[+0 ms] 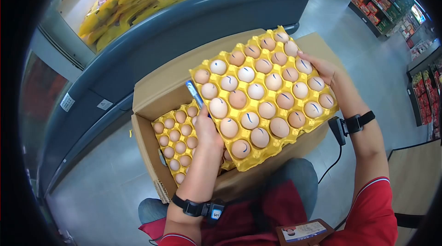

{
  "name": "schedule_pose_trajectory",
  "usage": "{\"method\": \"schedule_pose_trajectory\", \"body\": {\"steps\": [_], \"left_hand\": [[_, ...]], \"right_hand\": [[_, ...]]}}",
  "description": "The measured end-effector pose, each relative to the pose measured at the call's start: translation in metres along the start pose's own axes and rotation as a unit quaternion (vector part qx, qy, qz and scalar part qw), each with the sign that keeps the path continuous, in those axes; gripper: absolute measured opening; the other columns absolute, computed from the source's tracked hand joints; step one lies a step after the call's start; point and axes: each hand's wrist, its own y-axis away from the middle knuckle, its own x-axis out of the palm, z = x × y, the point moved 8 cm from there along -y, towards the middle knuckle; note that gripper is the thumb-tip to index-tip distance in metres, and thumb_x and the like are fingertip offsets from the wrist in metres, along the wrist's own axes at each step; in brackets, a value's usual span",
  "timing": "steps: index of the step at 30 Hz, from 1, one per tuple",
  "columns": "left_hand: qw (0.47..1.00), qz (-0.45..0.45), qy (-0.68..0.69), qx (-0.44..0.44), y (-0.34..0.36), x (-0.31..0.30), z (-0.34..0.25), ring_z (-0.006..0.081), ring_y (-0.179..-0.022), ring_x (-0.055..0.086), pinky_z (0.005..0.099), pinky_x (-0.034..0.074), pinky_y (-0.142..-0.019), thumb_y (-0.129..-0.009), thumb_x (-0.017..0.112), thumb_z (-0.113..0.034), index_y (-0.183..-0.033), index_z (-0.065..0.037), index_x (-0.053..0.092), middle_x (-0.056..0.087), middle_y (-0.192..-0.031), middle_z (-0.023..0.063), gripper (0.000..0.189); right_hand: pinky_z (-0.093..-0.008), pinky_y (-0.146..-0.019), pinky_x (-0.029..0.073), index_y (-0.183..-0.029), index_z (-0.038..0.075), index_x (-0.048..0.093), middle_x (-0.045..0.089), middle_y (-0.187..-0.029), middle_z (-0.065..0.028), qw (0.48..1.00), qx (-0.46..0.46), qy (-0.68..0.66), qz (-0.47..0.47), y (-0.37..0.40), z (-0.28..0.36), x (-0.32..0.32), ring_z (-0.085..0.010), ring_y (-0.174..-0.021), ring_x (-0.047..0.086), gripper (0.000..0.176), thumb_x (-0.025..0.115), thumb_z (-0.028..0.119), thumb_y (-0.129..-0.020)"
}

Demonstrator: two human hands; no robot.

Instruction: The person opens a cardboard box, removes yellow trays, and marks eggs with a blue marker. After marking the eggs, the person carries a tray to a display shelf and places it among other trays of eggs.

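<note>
A yellow egg tray [256, 157], filled with brown and pale eggs, is held tilted above an open cardboard box [149, 163]. Most of the eggs carry a short blue pen stroke. My left hand [207, 131] is closed on the tray's left edge. A blue marker pen [195, 94] sticks up between that hand and the tray. My right hand [322, 67] grips the opposite edge, its fingers partly hidden beneath. Lower down in the box lie more brown eggs [185, 130] in another yellow tray, and I see no blue strokes on them.
Behind the box runs the dark grey bumper of a display case [184, 20] with yellow bags [138, 2] inside. Box flaps stand open around it. My knees [294, 181] are close to its near side. Stocked shelves [375, 4] stand at far right.
</note>
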Motion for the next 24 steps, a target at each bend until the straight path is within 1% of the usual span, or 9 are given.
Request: {"method": "schedule_pose_trajectory", "body": {"steps": [3,7,11,12,15,18,19,23,24], "left_hand": [[0.998,0.059,0.010,0.006,0.003,0.010,0.000,0.0247,-0.107,0.055,0.0397,0.048,-0.088,-0.097,0.036,-0.030,-0.121,-0.004,0.046,0.054,-0.120,0.0117,0.037],[0.996,-0.046,-0.030,0.077,0.004,-0.002,-0.010,0.0249,-0.103,0.057,0.0403,0.049,-0.087,-0.096,0.038,-0.029,-0.121,-0.005,0.045,0.055,-0.117,0.0104,0.035],[0.996,-0.010,0.006,0.087,0.005,0.003,-0.005,0.0233,-0.104,0.056,0.0393,0.048,-0.088,-0.096,0.040,-0.029,-0.123,-0.007,0.042,0.053,-0.118,0.0108,0.035],[0.994,-0.053,-0.018,0.096,0.011,0.001,-0.007,0.0237,-0.104,0.056,0.0383,0.047,-0.088,-0.097,0.040,-0.028,-0.122,-0.006,0.042,0.053,-0.117,0.0112,0.034],[0.992,-0.063,0.025,0.110,0.018,-0.005,0.006,0.0273,-0.103,0.056,0.0430,0.049,-0.086,-0.094,0.044,-0.026,-0.119,-0.003,0.043,0.055,-0.113,0.0136,0.033],[0.981,-0.114,0.044,0.149,0.057,-0.019,0.034,0.0229,-0.099,0.057,0.0383,0.049,-0.085,-0.095,0.043,-0.024,-0.115,-0.003,0.043,0.055,-0.109,0.0126,0.029],[0.990,-0.056,0.009,0.130,0.008,-0.012,-0.001,0.0214,-0.099,0.056,0.0367,0.048,-0.085,-0.095,0.042,-0.023,-0.115,-0.003,0.043,0.054,-0.109,0.0122,0.028],[0.970,-0.137,0.105,0.172,0.094,0.003,0.018,0.0197,-0.093,0.056,0.0352,0.048,-0.082,-0.096,0.041,-0.023,-0.111,-0.004,0.044,0.056,-0.104,0.0108,0.024],[0.968,-0.118,0.127,0.182,0.119,0.004,0.034,0.0196,-0.094,0.056,0.0357,0.048,-0.082,-0.096,0.041,-0.023,-0.115,-0.004,0.044,0.056,-0.104,0.0109,0.027]], "right_hand": [[-0.0357,-0.086,0.051,-0.121,0.002,0.050,0.058,-0.116,-0.0147,0.999,0.002,-0.032,0.024,-0.010,-0.019,-0.011,-0.0229,-0.099,0.061,0.047,0.056,0.035,-0.089],[-0.0363,-0.090,0.048,-0.124,0.001,0.047,0.057,-0.118,-0.0150,0.994,-0.009,-0.083,0.073,-0.023,-0.029,-0.013,-0.0228,-0.103,0.058,0.048,0.054,0.034,-0.090],[-0.0355,-0.090,0.047,-0.124,0.000,0.046,0.055,-0.120,-0.0148,0.996,-0.023,-0.059,0.060,-0.021,-0.025,-0.012,-0.0230,-0.105,0.057,0.049,0.054,0.034,-0.090],[-0.0346,-0.089,0.048,-0.124,-0.002,0.045,0.055,-0.119,-0.0149,0.997,-0.025,-0.027,0.065,-0.024,-0.021,-0.013,-0.0226,-0.105,0.057,0.051,0.055,0.034,-0.089],[-0.0327,-0.087,0.048,-0.125,-0.005,0.043,0.056,-0.117,-0.0145,0.995,-0.026,0.026,0.095,-0.030,-0.025,-0.029,-0.0210,-0.104,0.057,0.056,0.059,0.033,-0.086],[-0.0331,-0.086,0.047,-0.125,-0.005,0.043,0.056,-0.117,-0.0141,0.989,-0.020,0.050,0.139,-0.009,-0.018,-0.014,-0.0207,-0.103,0.056,0.057,0.062,0.030,-0.084],[-0.0336,-0.087,0.047,-0.126,-0.005,0.042,0.055,-0.117,-0.0140,0.992,-0.080,0.035,0.088,-0.025,-0.006,-0.010,-0.0210,-0.103,0.056,0.057,0.062,0.028,-0.084],[-0.0355,-0.090,0.045,-0.128,-0.004,0.040,0.053,-0.120,-0.0140,0.983,-0.019,0.115,0.145,-0.005,0.016,-0.005,-0.0229,-0.105,0.055,0.056,0.060,0.027,-0.085],[-0.0360,-0.090,0.045,-0.128,-0.004,0.040,0.053,-0.120,-0.0141,0.978,0.001,0.133,0.160,0.015,0.022,-0.007,-0.0235,-0.105,0.055,0.055,0.059,0.026,-0.086]]}}
